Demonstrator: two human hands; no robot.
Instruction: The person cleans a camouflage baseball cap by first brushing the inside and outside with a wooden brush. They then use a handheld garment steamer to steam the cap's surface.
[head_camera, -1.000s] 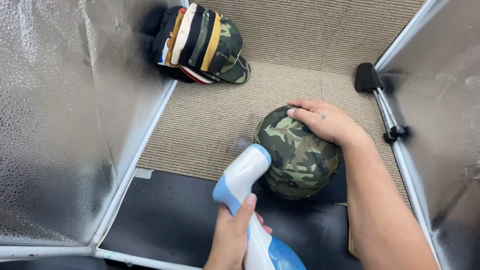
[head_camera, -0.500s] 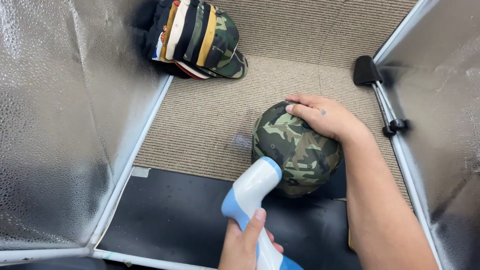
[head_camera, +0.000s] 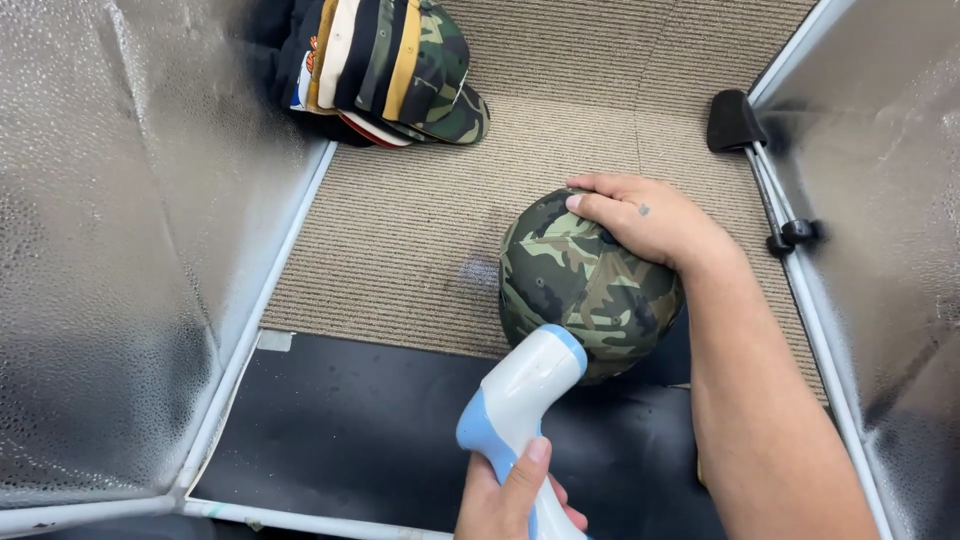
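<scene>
Landmark: the camouflage cap, resting crown-up on the ribbed beige carpet, at the edge where the carpet meets a black mat.

Far left of the cap: a silver reflector panel with a dimpled surface, standing upright in a pale metal frame.

Up and to the left of the cap, well apart from it: a stack of caps lying on its side against the panel, showing navy, white, mustard and camouflage layers.

Just below the cap: the left hand, closed around the handle of a white and blue handheld steamer. The thumb lies along the handle. The steamer's white head points up and right and meets the cap's lower front edge.

On the cap: the right hand, laid over the upper right of the crown with fingers curled down onto the fabric, holding it in place. The forearm runs down to the lower right.

Right of the cap: a second silver panel, its frame carrying a black clamp near the top.
</scene>
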